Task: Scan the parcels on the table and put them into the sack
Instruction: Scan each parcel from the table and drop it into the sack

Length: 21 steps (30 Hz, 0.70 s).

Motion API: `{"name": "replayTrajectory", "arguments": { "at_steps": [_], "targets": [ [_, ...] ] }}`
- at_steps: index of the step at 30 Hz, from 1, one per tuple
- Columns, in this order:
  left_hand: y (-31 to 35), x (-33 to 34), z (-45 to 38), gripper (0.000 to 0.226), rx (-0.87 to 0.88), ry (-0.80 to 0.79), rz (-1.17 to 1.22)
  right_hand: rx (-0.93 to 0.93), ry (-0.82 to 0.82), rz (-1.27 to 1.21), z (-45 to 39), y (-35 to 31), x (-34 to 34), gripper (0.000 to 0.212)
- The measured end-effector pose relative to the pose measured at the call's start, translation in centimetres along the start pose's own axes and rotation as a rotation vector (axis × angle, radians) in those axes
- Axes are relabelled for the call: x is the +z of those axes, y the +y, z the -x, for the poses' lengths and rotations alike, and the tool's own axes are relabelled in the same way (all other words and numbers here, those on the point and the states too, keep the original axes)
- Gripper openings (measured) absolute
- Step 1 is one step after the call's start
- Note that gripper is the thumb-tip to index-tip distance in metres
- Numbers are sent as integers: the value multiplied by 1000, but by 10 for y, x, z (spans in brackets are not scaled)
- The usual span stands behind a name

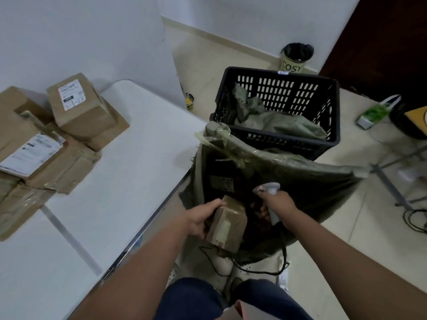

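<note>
Head view, lower centre of the frame: my left hand grips a small brown parcel by its end, fingers curled round it, and holds it over the open mouth of the green sack. I judge the grip is at the end so the parcel can drop straight in. Its pale label faces up toward the camera. My right hand is wrapped round the handle of the grey scanner, head pointing away over the sack, its dark cable trailing down to the floor; I keep it in hand, I think, because more parcels wait. The sack hangs beside the white table edge, its rim spread wide. Behind it, upper centre, a black crate holds more crumpled sacks. At the left of the frame a heap of cardboard parcels sits on the table, not yet bagged.
</note>
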<state>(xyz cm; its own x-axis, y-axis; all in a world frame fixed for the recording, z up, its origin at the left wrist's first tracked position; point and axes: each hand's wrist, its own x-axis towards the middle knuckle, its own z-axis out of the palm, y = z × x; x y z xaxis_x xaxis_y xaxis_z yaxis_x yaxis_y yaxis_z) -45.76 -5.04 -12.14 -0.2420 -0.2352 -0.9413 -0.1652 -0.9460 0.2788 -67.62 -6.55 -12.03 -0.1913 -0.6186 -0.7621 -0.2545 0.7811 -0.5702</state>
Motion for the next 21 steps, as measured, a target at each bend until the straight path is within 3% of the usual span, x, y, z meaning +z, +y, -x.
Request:
{"name": "replayTrajectory", "arguments": {
  "at_steps": [7,9,13,16,19,21],
  "targets": [
    [12,25,-75,68,55,182,345,4,1,-26,-10,11,-18,38],
    [12,18,-95,81,66,320,445,15,-5,-26,-12,11,-19,35],
    [-12,-35,-161,127,68,698,503,33,-17,-29,-15,15,-15,33],
    [-17,-47,-146,130,122,835,482,47,-25,-37,-16,25,-9,38],
    [-20,-59,-163,125,121,845,502,59,-30,-47,-16,33,-2,40],
    [-21,-73,-195,138,111,833,571,57,-38,-51,-17,33,2,39]
  ]
}}
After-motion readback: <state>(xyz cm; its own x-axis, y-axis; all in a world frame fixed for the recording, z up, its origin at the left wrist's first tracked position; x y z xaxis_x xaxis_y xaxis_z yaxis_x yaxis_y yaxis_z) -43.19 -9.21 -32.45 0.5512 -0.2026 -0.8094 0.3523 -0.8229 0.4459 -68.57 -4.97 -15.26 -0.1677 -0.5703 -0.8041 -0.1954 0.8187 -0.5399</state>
